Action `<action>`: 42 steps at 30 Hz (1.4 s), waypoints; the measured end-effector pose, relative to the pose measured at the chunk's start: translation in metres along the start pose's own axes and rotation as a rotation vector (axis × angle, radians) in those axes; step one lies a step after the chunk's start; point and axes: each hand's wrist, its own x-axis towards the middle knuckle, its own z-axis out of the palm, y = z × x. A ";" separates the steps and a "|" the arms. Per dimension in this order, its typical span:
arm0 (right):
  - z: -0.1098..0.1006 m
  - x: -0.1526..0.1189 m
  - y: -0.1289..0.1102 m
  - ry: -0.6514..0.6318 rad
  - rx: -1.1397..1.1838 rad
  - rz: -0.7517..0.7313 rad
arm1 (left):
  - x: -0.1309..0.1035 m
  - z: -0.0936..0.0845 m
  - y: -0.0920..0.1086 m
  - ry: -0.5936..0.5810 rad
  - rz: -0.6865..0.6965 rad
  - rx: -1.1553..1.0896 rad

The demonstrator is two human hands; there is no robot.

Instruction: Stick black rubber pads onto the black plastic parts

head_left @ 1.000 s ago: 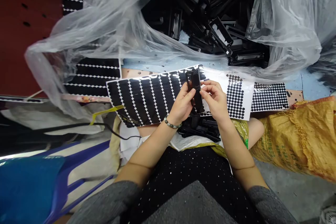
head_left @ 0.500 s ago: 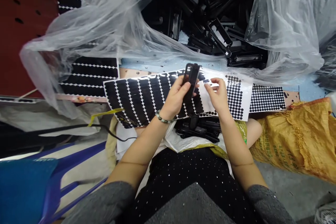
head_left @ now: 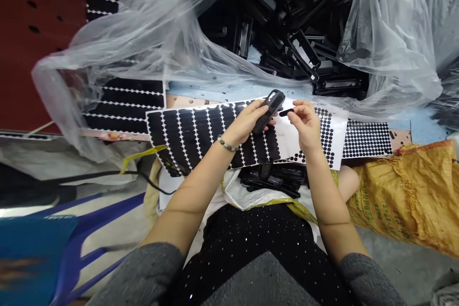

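Observation:
My left hand (head_left: 251, 122) is wrapped round a black plastic part (head_left: 269, 111) with a textured face, tilted up to the right. Between the thumb and fingers of my right hand (head_left: 306, 122) is a small black strip (head_left: 286, 112), its free end pointing at the part. Both hands are over a white sheet with rows of black stickers (head_left: 193, 136). Beneath my right hand lies a sheet of black dots (head_left: 327, 129).
Clear plastic film (head_left: 143, 33) surrounds a heap of black parts (head_left: 297, 19) at the back. More black parts (head_left: 272, 179) lie in a bag on my lap. A yellow woven sack (head_left: 409, 196) is at right, a blue chair (head_left: 36, 248) at left.
The black part has turned from near upright to a rightward tilt, showing its textured face. My right hand has moved slightly right, and a black strip now shows in its fingers.

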 end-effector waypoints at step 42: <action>-0.005 -0.029 -0.032 -0.076 0.223 0.046 | -0.066 0.020 0.006 -0.145 0.141 0.057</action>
